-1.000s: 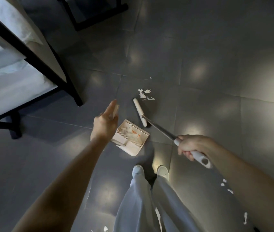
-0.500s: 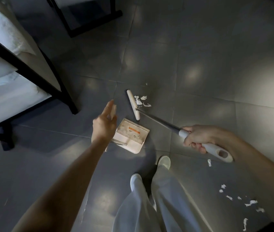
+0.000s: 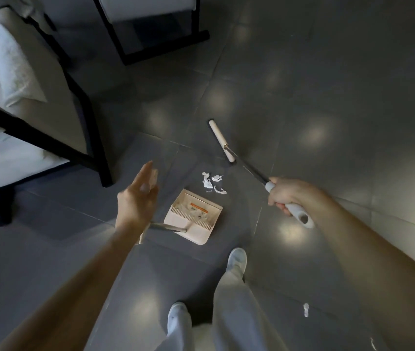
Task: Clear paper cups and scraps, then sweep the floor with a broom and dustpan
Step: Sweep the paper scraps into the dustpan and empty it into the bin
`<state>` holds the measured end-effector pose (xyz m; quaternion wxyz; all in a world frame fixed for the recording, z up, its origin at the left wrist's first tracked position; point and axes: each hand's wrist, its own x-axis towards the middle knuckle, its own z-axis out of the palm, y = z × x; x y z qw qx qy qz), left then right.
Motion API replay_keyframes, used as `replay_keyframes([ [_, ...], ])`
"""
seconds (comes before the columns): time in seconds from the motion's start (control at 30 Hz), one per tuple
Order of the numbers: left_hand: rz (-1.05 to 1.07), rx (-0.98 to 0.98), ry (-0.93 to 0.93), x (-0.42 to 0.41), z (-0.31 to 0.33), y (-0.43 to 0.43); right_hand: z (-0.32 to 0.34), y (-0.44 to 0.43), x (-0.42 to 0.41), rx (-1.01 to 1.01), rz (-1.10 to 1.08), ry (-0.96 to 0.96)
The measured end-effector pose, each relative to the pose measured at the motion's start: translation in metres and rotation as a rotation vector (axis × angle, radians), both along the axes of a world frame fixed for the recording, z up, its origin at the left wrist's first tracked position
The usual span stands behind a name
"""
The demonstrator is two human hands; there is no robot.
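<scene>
The person is standing on the grey tiled floor [image 3: 302, 72] and reaching the left arm forward and down. The left hand [image 3: 136, 198] is turning its back up towards me, fingers stretching out straight. It is resting against the upright cream handle [image 3: 154, 173] of the dustpan [image 3: 193, 224], whose tip is showing just past the fingertips. That grip is lying flat along the handle rather than wrapping it (the thumb is hidden, so I cannot tell whether it is hooking round). The dustpan is sitting on the floor just to the right of this hand, its mouth facing away from the person and pale bits lying inside.

The right arm is coming in from the right side. The right hand [image 3: 288, 196] is curling its grip tightly round the white end of the broom [image 3: 249, 168], fingers folding under it. The shaft is slanting forward and down to the broom head [image 3: 221, 140], well ahead of that hand. The paper scraps [image 3: 212, 183] are lying between the broom head and the dustpan's mouth, nearer the pan. A lone scrap [image 3: 305, 309] is lying beside the person's right leg, well behind the white shoes [image 3: 238, 259].
</scene>
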<state>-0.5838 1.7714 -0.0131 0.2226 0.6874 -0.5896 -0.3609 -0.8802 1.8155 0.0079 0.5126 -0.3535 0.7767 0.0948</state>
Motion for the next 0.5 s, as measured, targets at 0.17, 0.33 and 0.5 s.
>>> replay_keyframes([
  [0.17, 0.076, 0.037, -0.008, -0.028, -0.006, -0.023, -0.020, -0.055, -0.033, 0.019, 0.272, 0.181],
  [0.33, 0.105, 0.052, 0.008, -0.053, -0.007, -0.038, -0.023, -0.057, -0.037, 0.123, 0.346, 0.101],
  [0.5, 0.067, 0.020, 0.019, -0.064, -0.007, -0.042, -0.014, -0.018, -0.032, 0.240, 0.205, -0.082],
])
